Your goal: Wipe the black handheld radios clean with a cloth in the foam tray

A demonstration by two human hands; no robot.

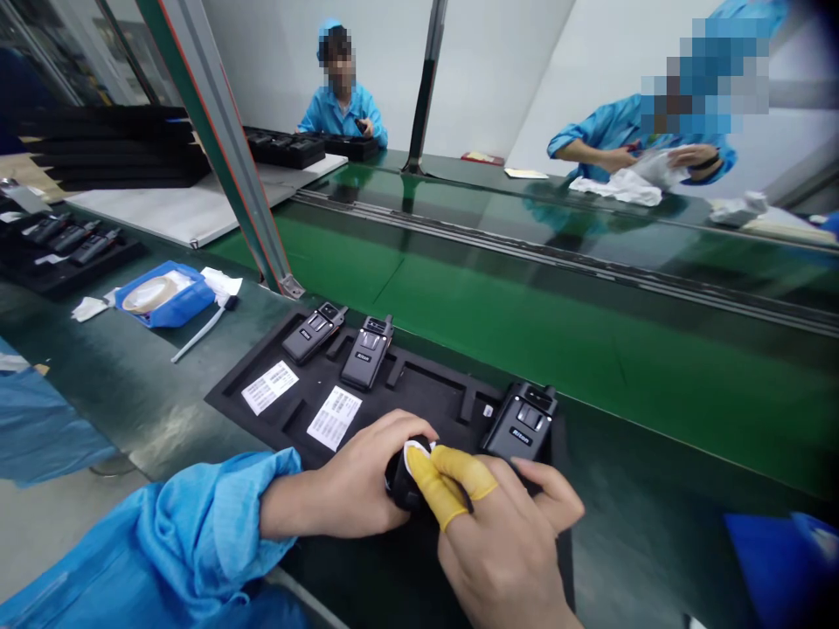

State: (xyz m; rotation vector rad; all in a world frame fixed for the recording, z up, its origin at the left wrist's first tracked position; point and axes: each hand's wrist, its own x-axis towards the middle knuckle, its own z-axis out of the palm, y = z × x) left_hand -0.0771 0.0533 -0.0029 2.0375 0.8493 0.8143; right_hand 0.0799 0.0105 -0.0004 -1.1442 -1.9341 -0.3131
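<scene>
My left hand (pixel 347 480) is wrapped round a black walkie-talkie (pixel 397 485), seen end-on and mostly covered by my fingers. Yellow finger cots cover two fingers of my right hand (pixel 504 542), which pinch a small white cloth (pixel 412 450) against the end of that radio. Both hands are above the near part of a black foam tray (pixel 429 393). In it lie a radio (pixel 315 334) at the left, a second radio (pixel 367 354) beside it and a third radio (pixel 521 424) at the right. Two white barcode sheets (pixel 270 388) rest on the tray.
A blue box (pixel 167 293) with a tape roll and a white-handled brush (pixel 204 330) are left of the tray. A metal post (pixel 229 140) rises behind them. Green conveyor belt (pixel 524 323) runs beyond. Two co-workers sit across. Something blue (pixel 780 559) lies at right.
</scene>
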